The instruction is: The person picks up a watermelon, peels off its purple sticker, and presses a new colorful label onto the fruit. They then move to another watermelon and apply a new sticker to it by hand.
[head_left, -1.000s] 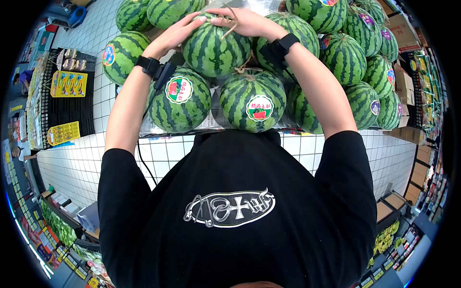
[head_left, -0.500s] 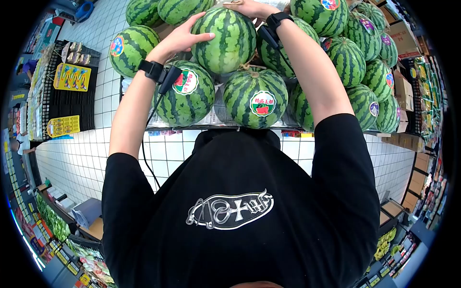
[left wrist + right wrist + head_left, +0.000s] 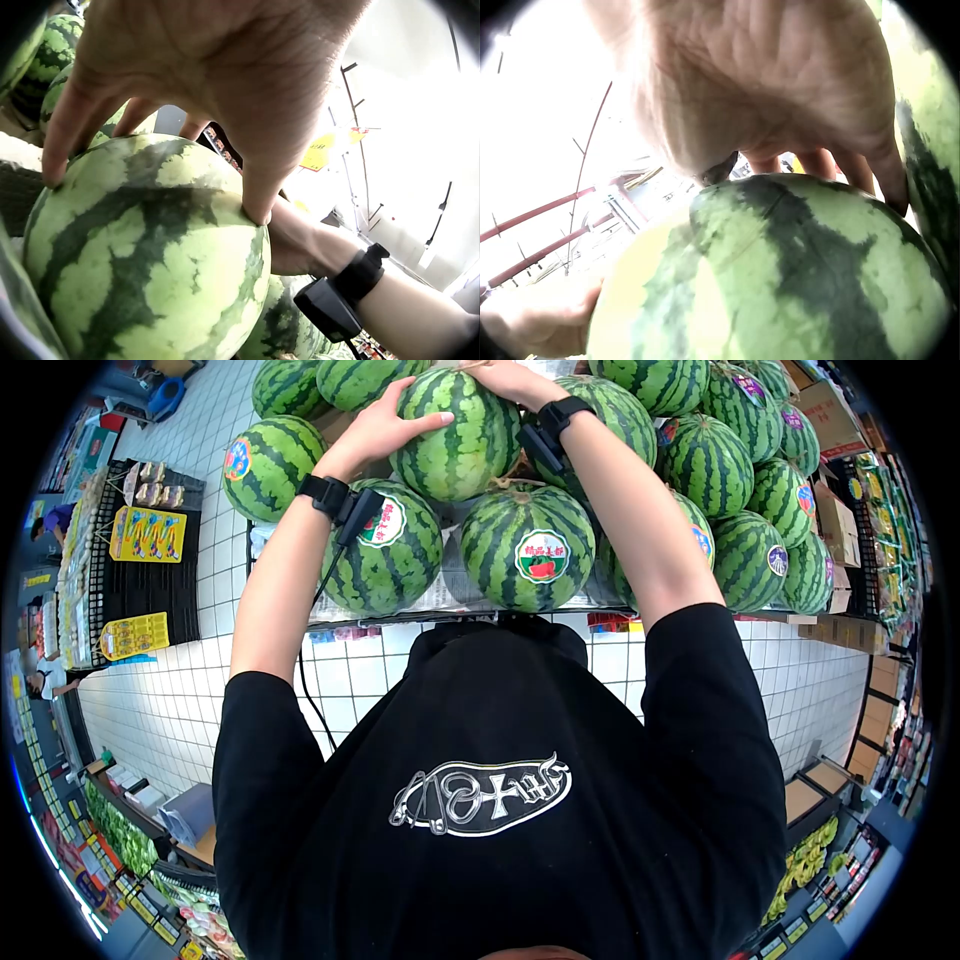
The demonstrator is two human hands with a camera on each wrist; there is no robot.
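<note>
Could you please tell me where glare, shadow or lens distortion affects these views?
Head view: wide-angle distortion bows the floor tiles, corners black; left wrist view: background at right washed nearly white, left hand shaded; right wrist view: glare bleaches the melon's left side, right hand partly shaded.

Round sticker (image 3: 541, 557) on middle front watermelon (image 3: 495, 540): 精品美都. Shirt (image 3: 500, 700) emblem (image 3: 480, 795): ornate lettering, hard to read.

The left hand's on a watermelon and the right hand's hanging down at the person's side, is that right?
Not quite: the right hand isn't hanging down at the side. The head view shows it up at the far edge of the same watermelon that the left hand is on.
</note>
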